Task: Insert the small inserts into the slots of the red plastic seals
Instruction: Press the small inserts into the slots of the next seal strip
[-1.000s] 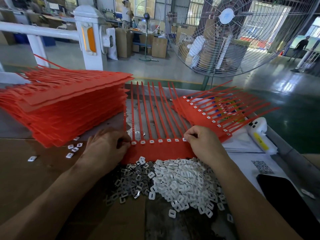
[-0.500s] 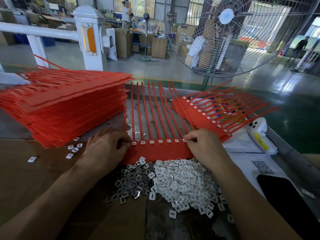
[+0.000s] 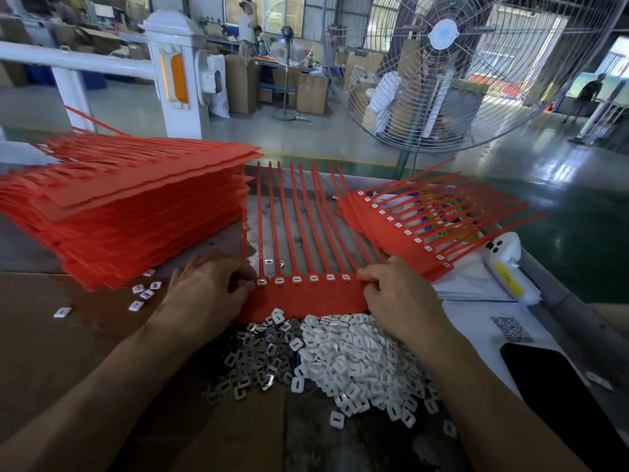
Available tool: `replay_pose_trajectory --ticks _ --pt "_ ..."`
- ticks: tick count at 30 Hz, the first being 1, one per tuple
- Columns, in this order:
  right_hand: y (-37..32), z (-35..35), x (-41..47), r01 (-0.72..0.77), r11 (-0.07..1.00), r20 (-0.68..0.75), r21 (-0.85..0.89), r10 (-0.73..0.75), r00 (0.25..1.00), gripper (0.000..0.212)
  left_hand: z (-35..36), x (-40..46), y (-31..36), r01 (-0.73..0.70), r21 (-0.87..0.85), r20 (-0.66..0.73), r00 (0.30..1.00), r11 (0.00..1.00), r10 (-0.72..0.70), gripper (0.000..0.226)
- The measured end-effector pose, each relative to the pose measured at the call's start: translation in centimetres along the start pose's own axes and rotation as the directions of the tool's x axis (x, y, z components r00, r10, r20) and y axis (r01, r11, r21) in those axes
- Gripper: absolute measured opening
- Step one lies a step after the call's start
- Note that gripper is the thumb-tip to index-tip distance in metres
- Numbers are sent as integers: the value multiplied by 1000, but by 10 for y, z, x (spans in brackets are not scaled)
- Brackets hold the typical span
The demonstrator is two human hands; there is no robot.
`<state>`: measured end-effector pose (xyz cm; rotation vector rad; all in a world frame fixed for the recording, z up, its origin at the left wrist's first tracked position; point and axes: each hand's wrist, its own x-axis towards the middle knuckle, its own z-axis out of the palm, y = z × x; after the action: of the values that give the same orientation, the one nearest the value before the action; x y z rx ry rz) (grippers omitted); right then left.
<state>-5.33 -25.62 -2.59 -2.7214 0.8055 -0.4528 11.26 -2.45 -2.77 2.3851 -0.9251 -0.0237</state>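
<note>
A red sheet of joined seals (image 3: 306, 298) lies flat in front of me, its long tails pointing away. White inserts sit in several of its slots along the top of the band. My left hand (image 3: 207, 291) grips the sheet's left end, fingers curled at the first slot. My right hand (image 3: 398, 294) pinches the sheet's right end at the last slots. A heap of small inserts (image 3: 340, 362) lies just below the sheet, white ones to the right and metal ones (image 3: 255, 362) to the left.
A tall stack of red seal sheets (image 3: 129, 212) stands to the left. Filled sheets (image 3: 408, 229) lie fanned at the right. A white handheld device (image 3: 507, 264), a dark phone (image 3: 561, 400) and paper with a QR code (image 3: 510, 328) lie at the right. A large fan (image 3: 442, 63) stands behind the table.
My right hand has slid slightly right and down along the sheet's right end. The left hand stays at the left end.
</note>
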Motion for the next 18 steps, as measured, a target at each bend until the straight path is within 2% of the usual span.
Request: replay_pose_trajectory --ticks 6,10,13,18 --pt "7 0 -6 12 994 -29 109 -9 1000 31 0 0 0 2 -1 -7 1000 1000 -2 14" --pt "6 -1 -5 36 994 -44 100 -32 999 25 1 0 -1 1 -6 -3 1000 1000 -1 14" --pt "1 -1 -6 54 998 -45 43 -52 998 27 1 0 -2 -4 1 -9 1000 1000 4 15" --pt "-10 -1 -7 65 985 -44 -159 -73 996 29 1 2 -3 5 13 14 1000 1000 -5 16"
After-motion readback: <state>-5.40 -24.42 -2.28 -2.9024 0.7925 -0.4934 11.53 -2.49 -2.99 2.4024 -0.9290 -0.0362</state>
